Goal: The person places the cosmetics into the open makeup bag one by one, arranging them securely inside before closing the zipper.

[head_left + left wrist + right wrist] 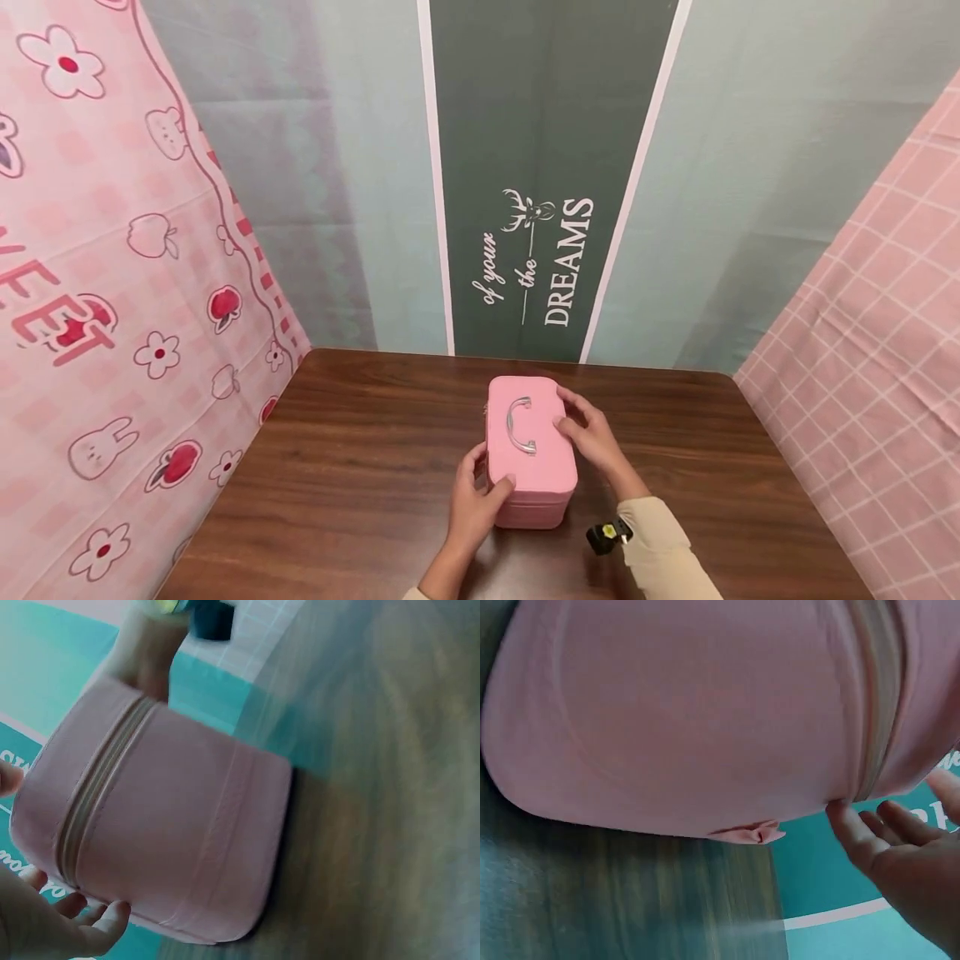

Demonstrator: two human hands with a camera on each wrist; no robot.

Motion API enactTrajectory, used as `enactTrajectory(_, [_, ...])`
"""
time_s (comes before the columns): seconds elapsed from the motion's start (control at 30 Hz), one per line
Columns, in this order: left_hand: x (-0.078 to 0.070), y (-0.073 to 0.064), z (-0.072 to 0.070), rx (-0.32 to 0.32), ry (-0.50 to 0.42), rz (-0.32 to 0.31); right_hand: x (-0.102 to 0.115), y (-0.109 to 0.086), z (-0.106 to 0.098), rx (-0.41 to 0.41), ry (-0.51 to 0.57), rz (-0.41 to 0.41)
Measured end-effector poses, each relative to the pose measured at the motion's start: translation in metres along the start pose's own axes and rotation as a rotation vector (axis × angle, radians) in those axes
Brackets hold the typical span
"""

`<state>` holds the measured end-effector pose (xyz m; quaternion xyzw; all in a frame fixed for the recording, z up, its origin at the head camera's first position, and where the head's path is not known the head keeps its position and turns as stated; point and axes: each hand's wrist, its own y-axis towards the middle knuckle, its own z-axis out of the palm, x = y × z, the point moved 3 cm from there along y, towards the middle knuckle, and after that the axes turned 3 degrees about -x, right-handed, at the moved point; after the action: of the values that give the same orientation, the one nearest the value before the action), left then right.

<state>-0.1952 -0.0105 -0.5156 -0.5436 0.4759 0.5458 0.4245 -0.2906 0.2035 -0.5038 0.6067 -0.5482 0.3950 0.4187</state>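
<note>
A pink vanity case [540,467] stands upright on the table, its lid closed and a silver carry handle [511,427] on top. My left hand [471,507] holds the near left corner, thumb on the lid's edge and fingers against the side. At the far right, my right hand [591,435] grips the case with the thumb at the lid's rim. A zipper [96,791] runs closed round the upper body in the left wrist view. In the right wrist view, a small pink fabric tab [751,832] sticks out from the side, near the fingertips [846,825].
The brown wooden table [360,467] extends on both sides of the case. Behind it hangs a grey-green curtain [517,125] with white lettering. Pink printed cloth [112,250] walls off the left, and pink checked cloth [885,333] the right. A small black camera [602,536] sits at the right wrist.
</note>
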Motion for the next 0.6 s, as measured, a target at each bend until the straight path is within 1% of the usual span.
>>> enactTrajectory(0.1, [0.0034,-0.0044,0.0004,0.001,0.002,-0.014,-0.0031,0.0052,0.0006,0.019,-0.02,0.01])
enactTrajectory(0.2, [0.0054,-0.0051,0.0005,0.006,-0.016,-0.022,-0.0069,0.0062,0.0012,0.038,-0.027,0.029])
enactTrajectory(0.3, [0.0053,-0.0046,0.0002,0.015,-0.038,-0.015,-0.009,0.0063,0.0021,0.035,-0.01,0.01])
enactTrajectory(0.43, [0.0038,-0.0027,-0.0007,0.032,-0.054,-0.008,-0.009,0.0055,0.0035,0.004,0.008,-0.043])
enactTrajectory(0.53, [0.003,0.0002,-0.0042,0.037,-0.045,0.001,-0.0096,0.0012,0.0052,-0.016,0.016,-0.043])
enactTrajectory(0.6, [0.0024,0.0032,-0.008,0.035,-0.046,0.014,-0.0104,-0.0032,0.0068,-0.043,0.022,-0.025])
